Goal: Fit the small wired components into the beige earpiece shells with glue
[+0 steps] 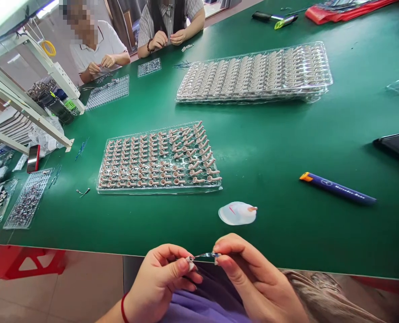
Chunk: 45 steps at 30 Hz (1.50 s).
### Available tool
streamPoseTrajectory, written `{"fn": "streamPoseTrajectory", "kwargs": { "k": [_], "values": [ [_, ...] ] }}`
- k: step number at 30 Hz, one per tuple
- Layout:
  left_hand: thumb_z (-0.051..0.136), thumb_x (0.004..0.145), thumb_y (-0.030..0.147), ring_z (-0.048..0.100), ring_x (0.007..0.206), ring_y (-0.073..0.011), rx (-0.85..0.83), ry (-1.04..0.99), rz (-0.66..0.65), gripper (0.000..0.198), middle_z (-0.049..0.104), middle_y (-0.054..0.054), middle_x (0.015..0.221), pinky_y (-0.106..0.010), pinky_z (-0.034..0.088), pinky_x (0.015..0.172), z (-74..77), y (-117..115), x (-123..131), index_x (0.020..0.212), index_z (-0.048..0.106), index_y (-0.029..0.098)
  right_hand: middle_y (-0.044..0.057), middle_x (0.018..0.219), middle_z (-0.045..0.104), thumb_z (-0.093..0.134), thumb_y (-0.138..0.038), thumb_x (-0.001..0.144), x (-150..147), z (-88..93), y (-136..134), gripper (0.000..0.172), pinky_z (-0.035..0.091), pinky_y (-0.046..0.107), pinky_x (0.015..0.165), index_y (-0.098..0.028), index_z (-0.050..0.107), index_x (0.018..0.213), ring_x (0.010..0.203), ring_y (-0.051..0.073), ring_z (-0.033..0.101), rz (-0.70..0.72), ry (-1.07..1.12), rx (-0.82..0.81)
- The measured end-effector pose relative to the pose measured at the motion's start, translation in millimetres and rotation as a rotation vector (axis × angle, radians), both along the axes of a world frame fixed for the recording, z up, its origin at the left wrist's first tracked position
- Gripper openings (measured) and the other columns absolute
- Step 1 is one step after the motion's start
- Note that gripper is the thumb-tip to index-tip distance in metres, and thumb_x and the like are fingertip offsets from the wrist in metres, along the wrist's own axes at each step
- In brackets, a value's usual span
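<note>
Between the thumb and fingers of my left hand [167,278] is a small pale plastic shell [191,264], held near the table's front edge. My right hand [249,273] pinches a small wired component [216,255] at its end. Thin bluish wires [204,255] stretch between the two hands. Fingertips cover much of both pieces. Just beyond my hands lies a translucent white squeeze bottle [236,214] with a brownish tip. Farther back, a clear tray [159,190] carries rows of beige, stemmed, cup-shaped shells [148,157].
A stack of filled clear trays [253,74] stands at the back. On the right are a blue box cutter [337,188] and a dark flat object [396,146]. To the left lie a parts tray [27,199] and a red phone [33,158]. Two people work across the green table [269,143].
</note>
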<state>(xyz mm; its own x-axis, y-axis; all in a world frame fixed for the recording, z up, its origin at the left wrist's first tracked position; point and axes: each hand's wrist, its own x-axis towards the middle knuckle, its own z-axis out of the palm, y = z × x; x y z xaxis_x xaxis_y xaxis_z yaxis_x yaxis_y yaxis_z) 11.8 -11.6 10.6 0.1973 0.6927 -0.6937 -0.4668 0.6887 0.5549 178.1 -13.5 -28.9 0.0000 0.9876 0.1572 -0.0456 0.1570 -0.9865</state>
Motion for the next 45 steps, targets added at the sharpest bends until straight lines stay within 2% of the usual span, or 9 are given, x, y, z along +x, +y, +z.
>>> {"fn": "streamPoseTrajectory", "kwargs": {
  "k": [14,24,35,39,45],
  "values": [
    [0.090,0.056,0.032,0.063,0.055,-0.0095,0.056,0.073,-0.022,0.031,0.067,-0.002,0.059,-0.017,0.048,0.052,-1.7,-2.2,-1.7,0.073,0.073,0.012,0.000,0.072,0.061,0.052,-0.018,0.091,9.0,16.0,7.8,0.009,0.051,0.018,0.056,-0.023,0.057,0.086,0.061,0.012,0.060,0.041,-0.247,0.194],
    [0.089,0.055,0.037,0.062,0.048,-0.0101,0.030,0.110,-0.085,0.034,0.065,-0.003,0.055,-0.018,0.046,0.048,1.3,-1.3,-2.7,0.066,0.070,0.011,-0.001,0.071,0.063,0.051,-0.015,0.090,7.8,21.9,15.0,0.010,0.052,0.017,0.055,-0.023,0.057,0.087,0.060,0.011,0.062,0.107,-0.296,0.227],
    [0.086,0.055,0.037,0.060,0.045,-0.0104,-0.023,0.075,-0.120,0.036,0.062,-0.001,0.054,-0.018,0.044,0.045,0.2,2.1,-2.4,0.063,0.062,0.012,-0.001,0.069,0.064,0.052,-0.019,0.090,6.1,19.8,14.5,0.011,0.051,0.019,0.054,-0.023,0.059,0.083,0.059,0.012,0.062,0.198,-0.287,0.190],
    [0.086,0.056,0.036,0.060,0.044,-0.0107,-0.040,0.033,-0.128,0.035,0.061,-0.001,0.054,-0.018,0.043,0.044,-0.5,3.0,-1.9,0.063,0.061,0.011,0.000,0.067,0.064,0.051,-0.024,0.092,2.8,18.8,14.8,0.014,0.051,0.020,0.053,-0.022,0.060,0.081,0.058,0.012,0.062,0.260,-0.244,0.101],
    [0.087,0.058,0.036,0.062,0.049,-0.0120,0.004,0.055,-0.126,0.035,0.065,-0.003,0.057,-0.020,0.047,0.048,-0.2,1.3,-2.1,0.066,0.064,0.011,0.000,0.069,0.067,0.055,-0.023,0.090,2.3,22.9,14.0,0.012,0.053,0.017,0.057,-0.022,0.064,0.082,0.061,0.012,0.065,0.253,-0.157,0.051]
  ]
}}
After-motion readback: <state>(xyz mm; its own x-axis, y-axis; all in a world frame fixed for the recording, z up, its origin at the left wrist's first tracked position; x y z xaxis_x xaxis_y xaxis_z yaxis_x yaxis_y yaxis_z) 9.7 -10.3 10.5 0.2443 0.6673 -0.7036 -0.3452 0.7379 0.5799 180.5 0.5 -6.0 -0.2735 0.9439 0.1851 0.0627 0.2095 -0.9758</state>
